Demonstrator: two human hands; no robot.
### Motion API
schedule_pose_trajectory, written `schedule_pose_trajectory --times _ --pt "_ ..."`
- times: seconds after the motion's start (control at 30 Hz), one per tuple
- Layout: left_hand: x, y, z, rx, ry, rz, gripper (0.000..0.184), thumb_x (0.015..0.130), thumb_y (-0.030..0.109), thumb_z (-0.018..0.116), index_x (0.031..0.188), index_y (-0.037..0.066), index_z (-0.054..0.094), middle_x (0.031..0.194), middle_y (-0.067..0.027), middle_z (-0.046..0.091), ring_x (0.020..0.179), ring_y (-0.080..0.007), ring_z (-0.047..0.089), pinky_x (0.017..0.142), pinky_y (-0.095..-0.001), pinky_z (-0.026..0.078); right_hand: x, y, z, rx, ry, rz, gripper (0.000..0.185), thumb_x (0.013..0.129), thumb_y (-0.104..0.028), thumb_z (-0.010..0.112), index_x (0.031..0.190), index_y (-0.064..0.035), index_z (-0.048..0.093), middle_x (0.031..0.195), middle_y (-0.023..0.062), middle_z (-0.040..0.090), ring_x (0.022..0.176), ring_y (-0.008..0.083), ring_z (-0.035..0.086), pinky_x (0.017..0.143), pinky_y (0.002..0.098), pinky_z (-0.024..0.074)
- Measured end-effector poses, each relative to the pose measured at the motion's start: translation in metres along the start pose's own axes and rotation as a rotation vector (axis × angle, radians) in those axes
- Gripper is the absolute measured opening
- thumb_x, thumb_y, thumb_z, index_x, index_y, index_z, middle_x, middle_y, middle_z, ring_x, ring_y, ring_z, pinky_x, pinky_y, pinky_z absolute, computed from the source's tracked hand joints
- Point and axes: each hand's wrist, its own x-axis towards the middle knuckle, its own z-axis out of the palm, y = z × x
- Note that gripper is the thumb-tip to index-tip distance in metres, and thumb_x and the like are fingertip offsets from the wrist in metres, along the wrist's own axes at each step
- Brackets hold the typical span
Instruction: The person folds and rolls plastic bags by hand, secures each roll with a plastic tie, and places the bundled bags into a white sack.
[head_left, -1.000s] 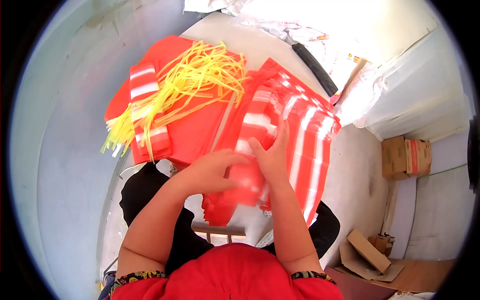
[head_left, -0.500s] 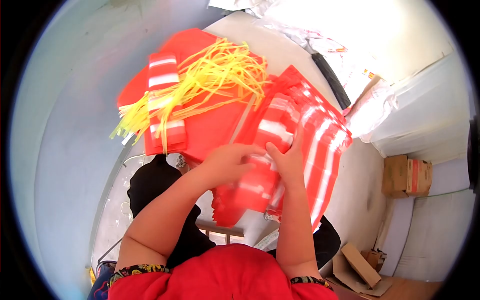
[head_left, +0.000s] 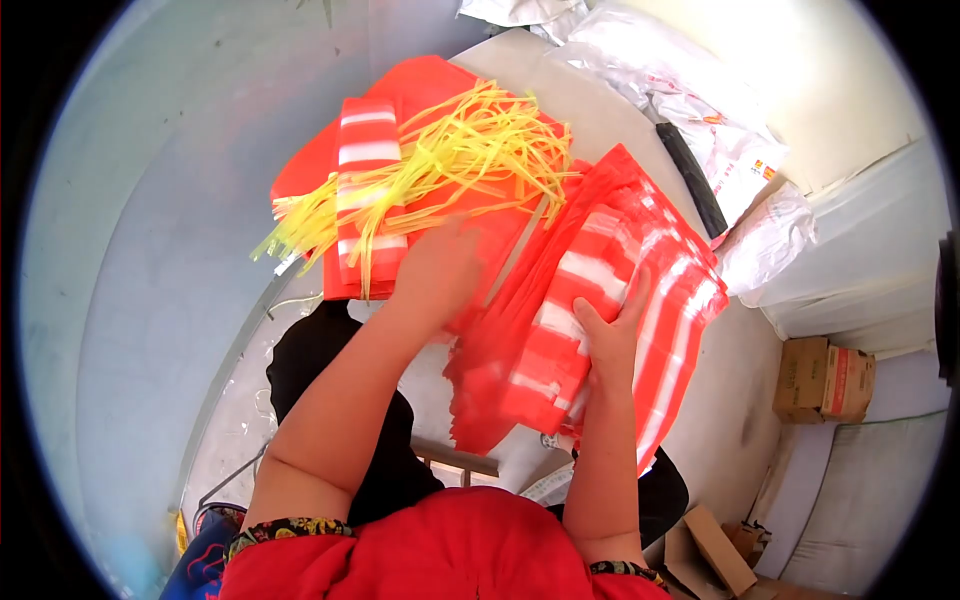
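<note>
Folded red-and-white striped plastic [head_left: 570, 320] lies on a larger striped stack [head_left: 665, 370] at the centre right. My right hand [head_left: 615, 320] rests on it, thumb and fingers spread. My left hand [head_left: 442, 268] is blurred over the red sheets beside the yellow strips, and its fingers cannot be made out clearly. A tangle of thin yellow strips [head_left: 480, 150] lies on the red sheets [head_left: 420, 75], crossing a narrow folded striped bundle [head_left: 368, 155].
A black roll [head_left: 692, 180] lies at the table's right edge, near white plastic bags [head_left: 715, 130]. Cardboard boxes [head_left: 822, 380] stand on the floor at right, with opened cardboard [head_left: 715, 550] lower down. A blue wall is at left.
My left hand has moved up and away from the folded striped plastic toward the yellow strips. My right hand stays on the folded plastic. The whole view has shifted, with things appearing further right.
</note>
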Motion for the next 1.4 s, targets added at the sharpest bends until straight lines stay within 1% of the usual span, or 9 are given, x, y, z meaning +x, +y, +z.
schedule_pose_trajectory --times 0.37,0.47,0.57,0.67,0.8,0.97,1.07,1.17,1.4 --pt "0.006 -0.022 0.009 0.373 -0.149 -0.125 0.016 0.090 0.011 0.067 0.101 0.000 0.071 0.130 -0.0198 0.064 0.102 -0.0358 0.072 0.089 -0.0458 0.059 -0.009 -0.003 -0.020 0.240 -0.049 0.210 0.093 0.091 -0.011 0.070 0.169 -0.0138 0.020 0.155 0.0212 0.048 0.132 0.0312 0.059 0.098 0.0403 0.0596" --pt "0.004 0.002 -0.007 0.179 -0.162 -0.134 0.029 0.094 0.021 0.071 0.112 -0.003 0.072 0.118 -0.0163 0.070 0.105 -0.0338 0.070 0.088 -0.0451 0.057 -0.013 -0.001 -0.021 0.372 -0.075 0.202 0.092 0.093 -0.011 0.068 0.170 -0.0142 0.018 0.156 0.0201 0.046 0.132 0.0304 0.060 0.099 0.0399 0.0587" --pt "0.008 0.011 -0.010 -0.507 -0.270 -0.160 0.032 0.099 0.026 0.069 0.122 0.005 0.076 0.115 -0.0152 0.075 0.101 -0.0225 0.073 0.086 -0.0387 0.058 -0.021 -0.013 -0.013 0.570 -0.069 0.253 0.092 0.095 -0.009 0.071 0.169 -0.0167 0.017 0.153 0.0207 0.049 0.128 0.0329 0.064 0.092 0.0465 0.0649" --pt "0.005 0.038 -0.036 -0.951 -0.629 -0.294 0.037 0.103 0.031 0.064 0.126 0.004 0.075 0.105 -0.0064 0.073 0.094 -0.0132 0.067 0.083 -0.0331 0.053 -0.020 -0.005 -0.010 0.686 -0.094 0.206 0.086 0.097 -0.012 0.070 0.168 -0.0175 0.022 0.152 0.0189 0.051 0.130 0.0331 0.062 0.095 0.0473 0.0637" --pt "-0.004 0.045 -0.014 -1.225 -0.855 -0.094 0.040 0.108 0.039 0.062 0.116 0.003 0.075 0.078 0.0016 0.059 0.068 -0.0080 0.050 0.064 -0.0268 0.042 -0.032 -0.013 -0.003 0.622 -0.152 0.181 0.082 0.101 -0.029 0.058 0.171 -0.0165 0.017 0.162 0.0136 0.042 0.145 0.0279 0.047 0.118 0.0442 0.0423" --pt "-0.003 0.059 -0.012 -1.263 -0.987 -0.148 0.045 0.109 0.047 0.058 0.113 0.004 0.070 0.089 0.0004 0.063 0.081 -0.0085 0.057 0.074 -0.0255 0.048 -0.025 -0.022 -0.009 0.638 -0.116 0.122 0.084 0.099 -0.023 0.061 0.170 -0.0162 0.017 0.159 0.0145 0.044 0.141 0.0277 0.050 0.113 0.0436 0.0470" --pt "-0.002 0.071 0.001 -1.282 -0.784 -0.203 0.045 0.106 0.040 0.065 0.131 0.002 0.062 0.108 -0.0039 0.066 0.100 -0.0122 0.062 0.087 -0.0278 0.052 -0.014 -0.018 -0.018 0.594 0.031 0.149 0.086 0.096 -0.001 0.067 0.168 -0.0143 0.021 0.152 0.0190 0.050 0.130 0.0309 0.061 0.100 0.0426 0.0604" --pt "-0.007 0.089 0.014 -1.238 -0.578 -0.228 0.051 0.100 0.024 0.072 0.142 0.000 0.053 0.124 -0.0087 0.065 0.111 -0.0160 0.064 0.095 -0.0315 0.053 -0.020 -0.024 -0.013 0.467 0.070 0.163 0.093 0.093 0.003 0.069 0.169 -0.0134 0.016 0.155 0.0204 0.046 0.132 0.0297 0.059 0.101 0.0416 0.0593" --pt "0.005 0.078 0.028 -1.069 -0.454 -0.200 0.058 0.091 0.007 0.071 0.145 -0.003 0.052 0.134 -0.0122 0.064 0.119 -0.0180 0.064 0.100 -0.0332 0.052 -0.003 0.012 -0.031 0.079 -0.079 0.013 0.080 0.103 -0.008 0.063 0.170 -0.0134 0.019 0.158 0.0207 0.045 0.121 0.0204 0.063 0.092 0.0296 0.0576"
